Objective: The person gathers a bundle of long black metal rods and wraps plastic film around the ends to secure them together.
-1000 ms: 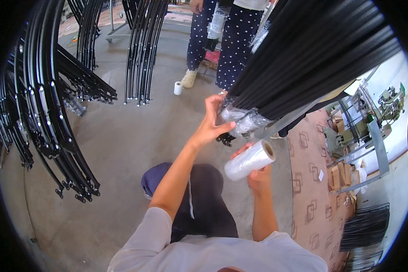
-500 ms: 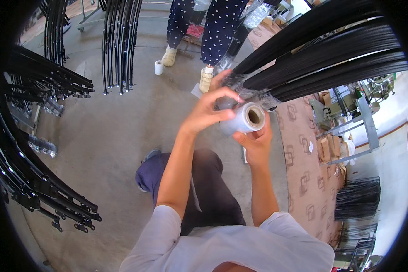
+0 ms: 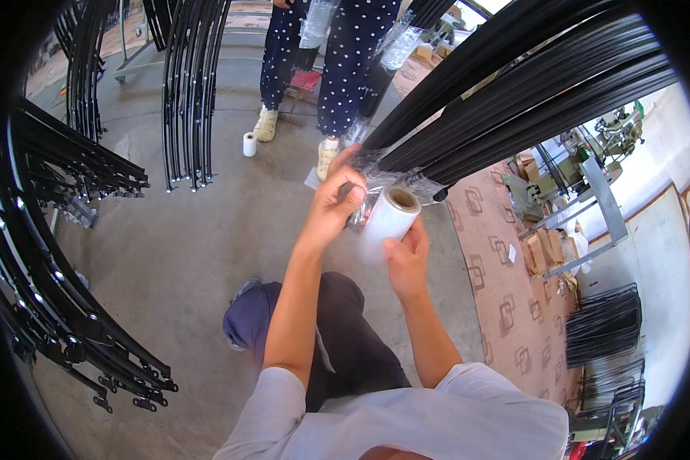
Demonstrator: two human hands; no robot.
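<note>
A roll of clear plastic wrap (image 3: 383, 234) with a cardboard core is gripped by my right hand (image 3: 409, 257), its fingers wrapped round the far side. My left hand (image 3: 328, 207) is beside the roll, thumb and fingers curled together on loose plastic film (image 3: 366, 201); some of its fingertips are hidden. Film also wraps the near end of a bundle of long black tubes (image 3: 514, 100), which slopes up to the right. The roll stands tilted just below that wrapped end.
Opposite me stands a person in polka-dot trousers (image 3: 345, 69), beside wrapped tubes. Another small white roll (image 3: 250, 144) sits on the concrete floor (image 3: 184, 253). Black tube frames (image 3: 77, 307) hang at left. A patterned mat (image 3: 506, 307), cardboard boxes (image 3: 543, 251) and a metal stand (image 3: 607, 201) are at right.
The roll has shifted left and slightly down in view, showing more of its side. My left hand has come away from the roll, its spread thumb and fingers closing together on the film.
</note>
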